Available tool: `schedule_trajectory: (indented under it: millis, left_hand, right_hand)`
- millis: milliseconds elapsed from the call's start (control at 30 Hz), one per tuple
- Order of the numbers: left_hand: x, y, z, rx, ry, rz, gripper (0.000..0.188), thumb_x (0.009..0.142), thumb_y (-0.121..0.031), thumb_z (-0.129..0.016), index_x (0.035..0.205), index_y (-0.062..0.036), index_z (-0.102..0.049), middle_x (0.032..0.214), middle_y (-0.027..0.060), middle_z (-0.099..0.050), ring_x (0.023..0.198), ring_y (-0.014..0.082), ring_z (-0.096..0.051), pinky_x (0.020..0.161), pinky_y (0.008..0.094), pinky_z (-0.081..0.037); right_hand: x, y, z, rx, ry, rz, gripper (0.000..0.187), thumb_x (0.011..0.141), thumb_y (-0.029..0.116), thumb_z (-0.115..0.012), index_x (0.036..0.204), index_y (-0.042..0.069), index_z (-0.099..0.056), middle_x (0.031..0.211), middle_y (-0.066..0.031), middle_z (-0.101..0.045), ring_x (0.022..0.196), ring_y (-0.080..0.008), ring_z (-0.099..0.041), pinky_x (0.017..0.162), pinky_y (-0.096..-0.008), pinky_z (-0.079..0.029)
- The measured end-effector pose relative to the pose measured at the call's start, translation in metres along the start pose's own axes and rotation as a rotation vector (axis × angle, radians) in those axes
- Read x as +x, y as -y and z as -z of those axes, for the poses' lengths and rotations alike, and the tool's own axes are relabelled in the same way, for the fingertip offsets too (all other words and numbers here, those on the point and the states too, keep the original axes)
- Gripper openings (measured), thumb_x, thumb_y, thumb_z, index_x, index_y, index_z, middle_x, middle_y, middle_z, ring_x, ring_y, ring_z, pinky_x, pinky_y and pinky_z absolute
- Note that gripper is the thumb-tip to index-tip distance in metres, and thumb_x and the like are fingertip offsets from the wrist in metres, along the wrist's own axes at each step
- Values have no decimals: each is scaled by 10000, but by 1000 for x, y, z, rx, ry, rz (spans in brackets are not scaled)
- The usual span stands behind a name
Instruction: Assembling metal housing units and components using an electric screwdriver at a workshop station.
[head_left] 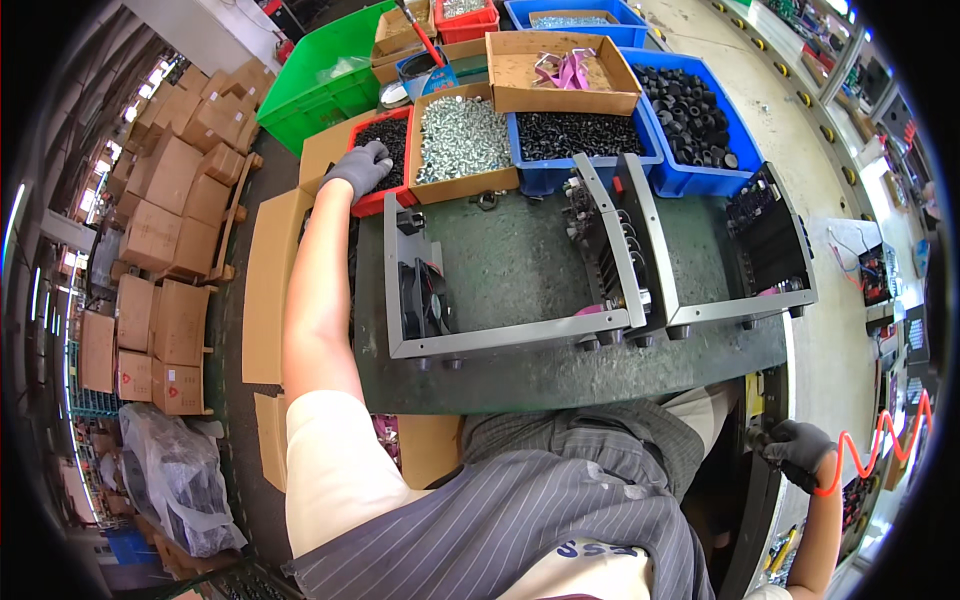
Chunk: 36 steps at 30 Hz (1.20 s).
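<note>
My left hand [360, 168], in a grey glove, reaches into a red bin of small black screws [388, 140] at the back left of the bench; its fingers curl down among the screws. My right hand [798, 448], in a dark glove, hangs low at the right edge of the bench and grips a dark tool handle with an orange coiled hose [880, 440] running from it. Between them on the green mat [520, 260] lie two grey metal chassis frames, the left one [480, 335] holding a black fan [422, 298], the right one [700, 300] a black part.
Behind the frames stand a cardboard box of silver screws [462, 138], blue bins of black parts [580, 135] [690, 110], a cardboard tray with pink pieces [565, 72] and a green crate [330, 75]. Stacked cardboard boxes [170, 220] fill the floor at left.
</note>
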<state>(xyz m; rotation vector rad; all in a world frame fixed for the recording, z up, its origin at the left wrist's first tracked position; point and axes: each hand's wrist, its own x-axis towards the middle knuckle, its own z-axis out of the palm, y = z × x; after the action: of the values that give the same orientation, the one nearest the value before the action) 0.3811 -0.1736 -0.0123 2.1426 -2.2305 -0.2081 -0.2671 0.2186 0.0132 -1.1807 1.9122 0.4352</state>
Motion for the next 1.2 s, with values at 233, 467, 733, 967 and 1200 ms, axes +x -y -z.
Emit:
schedule_trajectory:
  millis: [233,467,733,967,1200]
  left_hand:
    - [7,16,-9,-702,30,295,287,826,-61,-461,1066,-33,-616,875,108,-633,698,167,-621,598,285,-509]
    - [10,44,-1,-1620,33,421,257,914,-81,-466,1152,-31,-546,823,37,-607,568,82,-543,441,171,-469]
    - [5,40,13,-2063,101,397,203,874,-103,-567,1062,-29,-580,817,41,-581,647,114,-536,527,198,-463]
    - [-147,-103,108,-1908,481,-353,249,916,-96,-505,1140,9,-483,793,5,-452,628,32,-400,447,126,-350]
    - [-268,-269,-21,-945,667,-785,174,848,-156,-511,979,-57,-568,871,88,-583,779,179,-571,703,321,-454]
  right_hand:
    - [13,3,2,-82,86,-11,625,659,354,-718,1181,52,-551,1046,-164,-635,956,-287,-614,846,-343,-468]
    - [24,-5,-13,407,337,48,501,716,66,-683,1192,36,-527,1009,-61,-607,783,-194,-582,636,-317,-506]
    - [15,-4,-17,852,421,-66,476,710,-10,-648,1158,74,-511,935,-51,-572,656,-169,-559,530,-305,-484]
    - [40,-20,-21,691,467,-104,399,744,58,-667,1110,117,-522,888,-50,-551,633,-174,-555,560,-320,-524]
    - [44,-19,-15,510,493,-76,284,765,111,-657,1029,102,-551,803,-41,-553,605,-137,-544,511,-306,-502]
